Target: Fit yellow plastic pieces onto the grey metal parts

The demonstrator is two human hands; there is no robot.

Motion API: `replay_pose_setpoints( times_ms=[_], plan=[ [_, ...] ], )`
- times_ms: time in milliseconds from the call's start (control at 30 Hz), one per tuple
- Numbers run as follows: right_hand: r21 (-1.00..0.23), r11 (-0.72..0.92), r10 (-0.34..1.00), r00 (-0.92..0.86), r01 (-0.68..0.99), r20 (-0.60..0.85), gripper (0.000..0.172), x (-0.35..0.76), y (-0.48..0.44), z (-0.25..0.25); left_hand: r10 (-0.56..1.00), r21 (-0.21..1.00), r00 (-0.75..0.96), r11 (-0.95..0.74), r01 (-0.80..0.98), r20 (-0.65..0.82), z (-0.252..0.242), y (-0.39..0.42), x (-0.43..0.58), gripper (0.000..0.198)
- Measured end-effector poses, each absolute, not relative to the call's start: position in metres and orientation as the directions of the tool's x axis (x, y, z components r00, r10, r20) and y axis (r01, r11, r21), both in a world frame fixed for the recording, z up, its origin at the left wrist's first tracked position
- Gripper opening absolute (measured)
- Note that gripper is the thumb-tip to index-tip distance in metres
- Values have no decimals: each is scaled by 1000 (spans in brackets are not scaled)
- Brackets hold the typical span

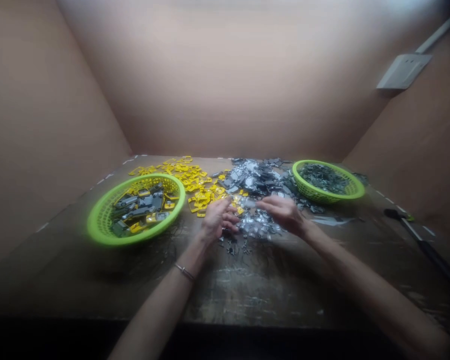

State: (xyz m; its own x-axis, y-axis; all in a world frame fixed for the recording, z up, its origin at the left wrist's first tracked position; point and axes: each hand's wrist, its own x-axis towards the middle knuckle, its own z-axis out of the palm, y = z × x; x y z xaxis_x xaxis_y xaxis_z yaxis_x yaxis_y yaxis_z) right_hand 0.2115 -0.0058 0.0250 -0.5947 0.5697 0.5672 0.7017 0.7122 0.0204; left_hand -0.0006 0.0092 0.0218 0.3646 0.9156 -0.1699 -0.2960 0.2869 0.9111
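My left hand [219,220] and right hand [281,212] hover low at centre frame, fingers half curled and facing each other over a heap of silver-grey parts [257,225]; I cannot tell whether either has hold of a piece. Up and left of it lie loose yellow frames [191,175], beside a green plastic basket [97,225] of mixed pieces; another green basket [324,196] sits upper right.

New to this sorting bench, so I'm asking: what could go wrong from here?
The yellow frames run into the silver parts beside the left hand, so pieces might get mixed. The right hand could scatter the small dark pieces. The left basket already holds grey and yellow pieces together, so mix-ups might go unnoticed.
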Motion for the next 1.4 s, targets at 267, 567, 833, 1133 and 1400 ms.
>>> replay_pose_setpoints(
  times_ms=[267,567,833,1133,1400],
  plan=[
    [-563,613,789,-402,554,464,25,182,-58,41,747,975,650,219,-47,-137,14,-8,3,22],
    [-994,-96,995,3,-50,-97,22,154,-56,34,901,990,435,66,-125,-5,7,-19,18,21],
    [-740,-429,902,-296,-518,-316,13,155,-44,15,896,928,442,124,-352,48,12,-32,19,17],
    [-777,-329,944,-175,-536,-279,18,139,-48,11,922,859,382,141,-492,67,18,-34,24,25],
    [-948,-237,971,-45,-214,-233,34,137,-27,9,974,867,228,107,-487,8,15,-28,25,26]
  ],
)
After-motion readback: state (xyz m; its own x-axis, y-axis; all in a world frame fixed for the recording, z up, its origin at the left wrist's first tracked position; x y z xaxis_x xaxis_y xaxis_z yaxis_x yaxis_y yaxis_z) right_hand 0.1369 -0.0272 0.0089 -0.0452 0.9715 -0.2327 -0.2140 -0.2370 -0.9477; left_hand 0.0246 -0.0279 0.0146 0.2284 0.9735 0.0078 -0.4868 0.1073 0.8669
